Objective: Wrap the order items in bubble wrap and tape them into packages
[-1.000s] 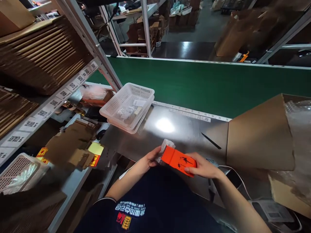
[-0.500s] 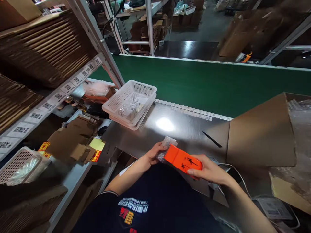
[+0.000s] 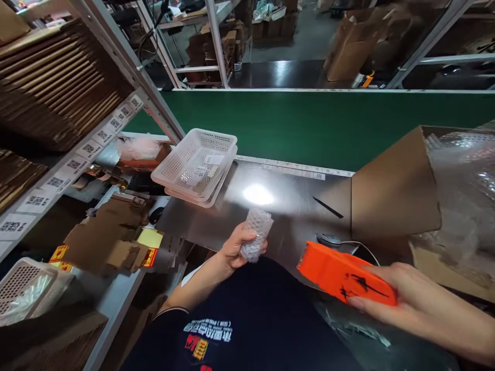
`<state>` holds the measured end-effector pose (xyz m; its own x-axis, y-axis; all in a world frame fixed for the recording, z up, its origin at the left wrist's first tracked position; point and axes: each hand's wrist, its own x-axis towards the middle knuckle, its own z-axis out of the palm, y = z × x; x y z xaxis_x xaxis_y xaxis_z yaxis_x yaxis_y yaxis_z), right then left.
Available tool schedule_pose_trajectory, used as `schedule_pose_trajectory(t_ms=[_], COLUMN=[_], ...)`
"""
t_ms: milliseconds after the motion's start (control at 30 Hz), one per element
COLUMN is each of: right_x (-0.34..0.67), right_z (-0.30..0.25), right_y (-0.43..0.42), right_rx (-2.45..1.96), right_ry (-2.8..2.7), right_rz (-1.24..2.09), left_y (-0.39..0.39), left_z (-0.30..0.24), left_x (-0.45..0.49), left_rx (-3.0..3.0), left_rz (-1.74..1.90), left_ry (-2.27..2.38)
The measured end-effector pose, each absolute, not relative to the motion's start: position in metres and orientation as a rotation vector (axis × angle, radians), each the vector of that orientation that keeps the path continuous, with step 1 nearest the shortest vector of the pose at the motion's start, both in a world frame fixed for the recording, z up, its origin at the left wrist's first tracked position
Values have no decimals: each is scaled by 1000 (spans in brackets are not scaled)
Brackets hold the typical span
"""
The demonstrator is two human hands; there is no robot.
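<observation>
My left hand (image 3: 240, 246) is closed round a small bundle of bubble wrap (image 3: 256, 234), held upright in front of my body above the table edge. What lies inside the wrap cannot be made out. Off to the right, my right hand (image 3: 400, 293) grips an orange tape dispenser (image 3: 344, 275) with black handwritten marks. Its toothed end points left toward the bundle, with a gap between the two. Behind the dispenser, a computer mouse (image 3: 328, 239) is partly visible. A black pen-like stick (image 3: 328, 207) lies on the metal table (image 3: 286, 206).
Stacked white plastic baskets (image 3: 193, 167) stand at the table's back left. A large open carton (image 3: 394, 185) with bubble wrap (image 3: 464, 175) is on the right. Beyond the table runs a green conveyor belt (image 3: 294, 123). A shelf of flat cardboard (image 3: 58, 82) rises at left.
My right hand has drawn the tape dispenser away from the bubble-wrapped bundle, to the right and nearer to me. My left hand now holds the bundle more upright. The view has shifted slightly.
</observation>
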<state>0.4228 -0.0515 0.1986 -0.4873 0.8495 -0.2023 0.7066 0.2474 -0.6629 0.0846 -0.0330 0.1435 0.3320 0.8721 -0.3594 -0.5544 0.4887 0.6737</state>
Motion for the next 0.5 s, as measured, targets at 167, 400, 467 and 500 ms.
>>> schedule_pose_trajectory(t_ms=[167,400,467,500], right_x=[375,300,292,291], right_z=[191,94,62,49], right_y=[-30,2,21,31], right_rx=[-1777,-2042,-2130,-2166], right_ry=[-2499,-2296,-2133,-2082], right_rz=[983,648,714,726], left_y=[-20,-9,-11,-13], left_z=[136,86,83,84], left_x=[104,130,126,123], left_rx=[796,857,735,705], left_rz=[1066,1170,1124,1099], left_ry=[936,1134,1021,954])
